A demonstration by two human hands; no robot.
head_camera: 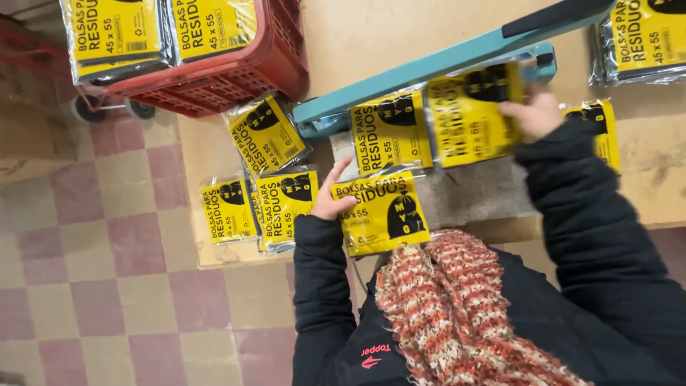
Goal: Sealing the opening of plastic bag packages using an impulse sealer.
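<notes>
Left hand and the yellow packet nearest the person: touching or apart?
Touching: the head view shows the left hand with its fingers lying on the edge of the yellow packet.
</notes>
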